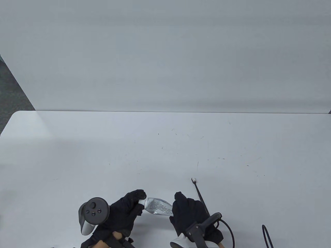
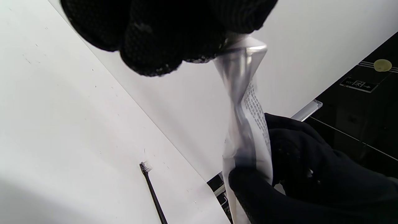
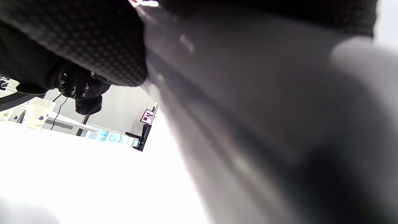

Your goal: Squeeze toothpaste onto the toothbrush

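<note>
A white toothpaste tube [image 1: 158, 206] is held off the table between both hands near the front edge. My left hand [image 1: 129, 206] grips its cap end with the fingertips. My right hand [image 1: 187, 210] grips its flat tail end. In the left wrist view the tube [image 2: 245, 124] looks twisted, with my left fingers [image 2: 161, 37] around the top and my right hand [image 2: 298, 174] at the bottom. A black toothbrush [image 1: 199, 192] with white bristles lies on the table right of the tube, partly under my right hand; it also shows in the left wrist view [image 2: 152, 193]. The right wrist view is filled by the blurred tube [image 3: 248, 109].
The white table [image 1: 165, 149] reaches back to a white wall [image 1: 165, 51]. A black cable [image 1: 267, 236] loops at the front right edge. Paper cups [image 3: 37, 113] stand on a far surface in the right wrist view.
</note>
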`<state>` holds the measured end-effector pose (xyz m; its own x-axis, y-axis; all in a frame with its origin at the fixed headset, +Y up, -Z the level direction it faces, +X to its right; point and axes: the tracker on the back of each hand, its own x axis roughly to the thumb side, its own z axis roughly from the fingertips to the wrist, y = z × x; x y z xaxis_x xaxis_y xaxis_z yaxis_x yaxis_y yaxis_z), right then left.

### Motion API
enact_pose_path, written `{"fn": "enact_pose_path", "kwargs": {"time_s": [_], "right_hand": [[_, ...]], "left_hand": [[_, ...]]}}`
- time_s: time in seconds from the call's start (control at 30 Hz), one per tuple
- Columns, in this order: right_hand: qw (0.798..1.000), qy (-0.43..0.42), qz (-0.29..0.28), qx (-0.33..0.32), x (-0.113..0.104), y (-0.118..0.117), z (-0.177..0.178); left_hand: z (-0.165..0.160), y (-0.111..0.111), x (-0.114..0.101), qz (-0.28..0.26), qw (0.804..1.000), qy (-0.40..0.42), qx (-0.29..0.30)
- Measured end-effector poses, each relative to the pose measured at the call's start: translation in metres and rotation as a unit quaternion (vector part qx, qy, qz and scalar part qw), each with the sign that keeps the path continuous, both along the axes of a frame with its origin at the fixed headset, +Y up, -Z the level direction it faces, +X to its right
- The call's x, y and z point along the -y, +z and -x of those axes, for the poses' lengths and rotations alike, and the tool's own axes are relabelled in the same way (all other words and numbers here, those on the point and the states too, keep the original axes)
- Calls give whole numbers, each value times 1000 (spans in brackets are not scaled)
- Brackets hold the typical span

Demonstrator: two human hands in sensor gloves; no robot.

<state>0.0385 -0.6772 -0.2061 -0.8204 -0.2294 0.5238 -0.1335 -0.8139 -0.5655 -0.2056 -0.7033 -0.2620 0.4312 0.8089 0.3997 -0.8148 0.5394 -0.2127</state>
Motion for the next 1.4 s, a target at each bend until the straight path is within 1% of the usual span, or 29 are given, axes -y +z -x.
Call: {"fn": "enact_pose_path", "kwargs": {"time_s": [0.07, 0.2, 0.23, 0.3, 0.33, 0.37, 0.4, 0.5, 0.63, 0.67, 0.7, 0.73, 0.77, 0.8, 0.83, 0.87, 0.97, 1.0, 1.07, 1.1, 1.13, 1.17, 1.2, 1.23, 1.33, 1.37, 1.4], "right_hand": [[1000, -2, 3, -1, 1, 0, 0], [1000, 1, 4, 1, 1, -1, -1], [1000, 0, 5, 2, 1, -2, -2], [1000, -5, 7, 5, 1, -3, -3], [1000, -5, 7, 5, 1, -4, -3], [1000, -6, 8, 5, 1, -4, -3], [1000, -6, 9, 4, 1, -4, -3], [1000, 3, 7, 0, 3, -2, -1], [1000, 1, 10, -3, 3, -2, 0], [1000, 1, 10, -4, 3, -2, 0], [1000, 1, 9, -2, 4, -3, -1], [1000, 0, 10, -1, 3, -3, -1], [1000, -4, 14, -1, 4, -4, -2], [1000, -6, 16, -1, 4, -5, -3], [1000, -7, 16, -1, 4, -5, -3], [1000, -7, 16, -1, 4, -4, -3], [1000, 1, 14, -1, 5, -3, -2], [1000, -3, 18, -3, 5, -3, -2], [1000, -2, 23, -1, 5, -4, -1], [1000, -1, 23, 0, 6, -4, -1], [1000, 0, 24, 0, 6, -5, -1], [1000, -1, 25, 1, 7, -5, -2], [1000, -4, 28, 2, 7, -6, -3], [1000, -6, 29, 3, 7, -6, -3], [1000, -7, 30, 4, 7, -6, -4], [999, -6, 31, 4, 7, -6, -4], [999, -9, 37, 5, 7, -6, -4]], "left_hand": [[0, 0, 0, 3, 1000, -3, -3], [2, -2, 4, 12, 999, -21, -37], [3, -3, 4, 20, 999, -13, -28], [3, -3, 4, 35, 999, 25, 33], [2, -3, 3, 38, 998, 36, 43], [2, -2, 1, 27, 998, 38, 44], [2, -2, -1, 18, 999, 34, 39], [2, 0, -2, 2, 1000, 12, -3], [7, -2, 2, 6, 998, -13, -58], [8, -3, 3, 13, 998, -7, -54], [8, -4, 5, 32, 999, 13, -31], [7, -4, 6, 41, 999, 28, -1], [5, -6, 6, 52, 996, 50, 46], [3, -5, 6, 67, 994, 54, 61], [3, -5, 5, 61, 995, 49, 59], [2, -5, 5, 47, 997, 38, 41], [3, -4, 3, 28, 1000, -1, -15], [6, -2, 4, 21, 999, -14, -44], [7, -2, 5, 11, 998, -24, -64], [6, -2, 6, 22, 998, -20, -48], [5, -3, 7, 34, 999, -9, -15], [2, -5, 8, 52, 998, 15, 36], [1, -5, 8, 66, 996, 25, 55], [1, -5, 8, 70, 995, 33, 61], [3, -4, 4, 32, 999, 13, -13], [3, -4, 3, 29, 999, -1, -21], [6, -3, 3, 23, 999, -15, -43]]}}
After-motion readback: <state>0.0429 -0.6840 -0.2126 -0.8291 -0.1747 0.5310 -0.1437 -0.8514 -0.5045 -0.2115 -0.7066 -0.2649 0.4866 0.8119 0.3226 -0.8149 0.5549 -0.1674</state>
